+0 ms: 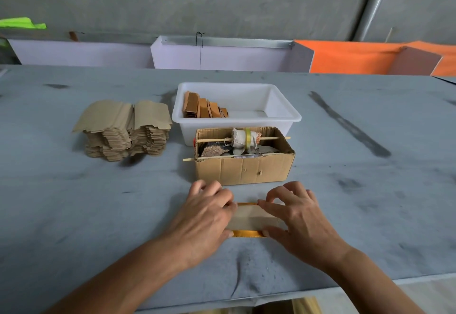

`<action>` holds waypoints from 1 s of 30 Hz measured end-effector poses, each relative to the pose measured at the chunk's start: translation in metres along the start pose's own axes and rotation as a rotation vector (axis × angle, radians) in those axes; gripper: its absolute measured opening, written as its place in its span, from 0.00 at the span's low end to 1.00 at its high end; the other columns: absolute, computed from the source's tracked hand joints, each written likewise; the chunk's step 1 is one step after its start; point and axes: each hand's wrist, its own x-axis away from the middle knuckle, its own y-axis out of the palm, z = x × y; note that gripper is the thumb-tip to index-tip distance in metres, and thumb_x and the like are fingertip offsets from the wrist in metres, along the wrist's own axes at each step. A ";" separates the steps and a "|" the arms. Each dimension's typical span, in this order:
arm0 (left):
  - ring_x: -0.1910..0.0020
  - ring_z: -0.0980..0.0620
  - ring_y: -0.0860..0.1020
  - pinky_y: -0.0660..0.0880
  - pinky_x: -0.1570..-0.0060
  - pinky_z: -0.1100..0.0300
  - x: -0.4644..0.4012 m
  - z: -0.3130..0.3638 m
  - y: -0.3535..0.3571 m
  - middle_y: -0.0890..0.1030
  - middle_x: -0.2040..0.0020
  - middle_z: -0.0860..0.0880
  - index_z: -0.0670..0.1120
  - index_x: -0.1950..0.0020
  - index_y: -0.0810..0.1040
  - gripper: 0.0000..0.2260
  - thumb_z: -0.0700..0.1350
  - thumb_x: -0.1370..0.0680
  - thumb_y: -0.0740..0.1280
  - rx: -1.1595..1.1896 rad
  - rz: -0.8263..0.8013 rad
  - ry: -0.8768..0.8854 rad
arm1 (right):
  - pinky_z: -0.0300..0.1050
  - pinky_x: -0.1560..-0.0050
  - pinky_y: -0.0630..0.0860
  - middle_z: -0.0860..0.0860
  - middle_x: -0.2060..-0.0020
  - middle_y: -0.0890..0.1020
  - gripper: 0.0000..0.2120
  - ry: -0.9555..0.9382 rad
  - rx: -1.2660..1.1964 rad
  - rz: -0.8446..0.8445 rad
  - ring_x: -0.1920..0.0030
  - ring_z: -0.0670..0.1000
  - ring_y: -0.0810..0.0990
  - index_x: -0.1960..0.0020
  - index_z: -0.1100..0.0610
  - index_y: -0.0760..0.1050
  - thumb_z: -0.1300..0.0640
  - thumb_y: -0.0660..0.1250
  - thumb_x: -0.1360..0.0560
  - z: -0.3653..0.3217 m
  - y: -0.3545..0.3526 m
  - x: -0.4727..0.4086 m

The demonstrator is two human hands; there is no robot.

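Fingers (228,205) curling over its far edge, thumbs nearside, we are pinching the card (251,216) with left hand (207,215) and right hand (296,217), lower centre. It is looking light, thin, crease-prone; the end edges are offering the safest hold.

Bare forearms (138,271), bare left hand (207,215), bare right hand (298,217), short plain fingernails

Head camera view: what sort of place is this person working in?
Probably a small packaging workshop: a stack of flat cardboard cutouts and a white tub of folded pieces sit on a scuffed grey table by a bare concrete wall, while the left hand and right hand hold another card piece.
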 end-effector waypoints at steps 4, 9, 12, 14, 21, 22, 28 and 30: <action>0.40 0.51 0.62 0.54 0.35 0.53 0.002 -0.003 0.007 0.69 0.40 0.53 0.48 0.37 0.73 0.19 0.57 0.22 0.59 -0.027 -0.046 0.023 | 0.46 0.45 0.67 0.46 0.41 0.73 0.20 -0.027 0.007 -0.061 0.41 0.53 0.68 0.38 0.48 0.76 0.44 0.68 0.28 0.002 0.002 -0.001; 0.41 0.53 0.63 0.56 0.37 0.56 0.005 -0.007 0.011 0.70 0.41 0.56 0.51 0.39 0.73 0.16 0.57 0.21 0.56 0.025 -0.055 0.001 | 0.50 0.48 0.72 0.48 0.45 0.76 0.13 -0.055 -0.061 -0.050 0.43 0.55 0.71 0.44 0.50 0.79 0.46 0.66 0.26 0.008 0.006 0.006; 0.42 0.55 0.64 0.58 0.38 0.58 0.004 -0.008 0.009 0.69 0.41 0.55 0.51 0.38 0.72 0.17 0.58 0.23 0.60 0.073 -0.016 -0.032 | 0.52 0.53 0.75 0.50 0.48 0.78 0.12 -0.053 -0.084 -0.016 0.47 0.56 0.74 0.47 0.52 0.81 0.48 0.69 0.28 0.009 0.008 0.007; 0.39 0.55 0.62 0.57 0.37 0.59 0.000 -0.009 0.007 0.65 0.36 0.54 0.52 0.33 0.68 0.23 0.57 0.25 0.63 0.120 -0.024 -0.042 | 0.51 0.45 0.72 0.48 0.41 0.74 0.15 -0.018 -0.128 -0.025 0.42 0.53 0.68 0.43 0.49 0.79 0.44 0.67 0.27 0.010 0.008 0.004; 0.33 0.55 0.58 0.57 0.33 0.58 -0.012 -0.010 0.017 0.60 0.30 0.55 0.50 0.25 0.58 0.30 0.59 0.24 0.61 0.223 -0.121 -0.099 | 0.44 0.35 0.64 0.43 0.34 0.64 0.37 0.131 -0.229 -0.164 0.37 0.47 0.58 0.27 0.48 0.61 0.39 0.69 0.31 0.020 0.012 -0.009; 0.35 0.55 0.59 0.58 0.34 0.59 -0.013 -0.009 0.018 0.62 0.32 0.55 0.50 0.26 0.60 0.29 0.60 0.24 0.60 0.226 -0.120 -0.112 | 0.44 0.35 0.64 0.43 0.35 0.65 0.36 0.133 -0.252 -0.170 0.37 0.46 0.58 0.27 0.48 0.63 0.39 0.70 0.31 0.020 0.012 -0.010; 0.38 0.54 0.62 0.58 0.37 0.59 -0.011 -0.010 0.020 0.67 0.37 0.54 0.50 0.29 0.66 0.26 0.62 0.23 0.57 0.125 -0.074 -0.068 | 0.42 0.36 0.63 0.41 0.37 0.67 0.29 0.050 -0.157 -0.161 0.39 0.44 0.59 0.29 0.42 0.64 0.36 0.63 0.27 0.021 0.013 -0.003; 0.38 0.53 0.63 0.59 0.37 0.57 -0.009 -0.010 0.019 0.68 0.37 0.53 0.49 0.29 0.67 0.26 0.62 0.22 0.55 0.050 -0.067 -0.028 | 0.41 0.37 0.63 0.41 0.36 0.66 0.28 0.022 -0.098 -0.158 0.38 0.45 0.60 0.28 0.42 0.61 0.36 0.60 0.25 0.021 0.013 0.000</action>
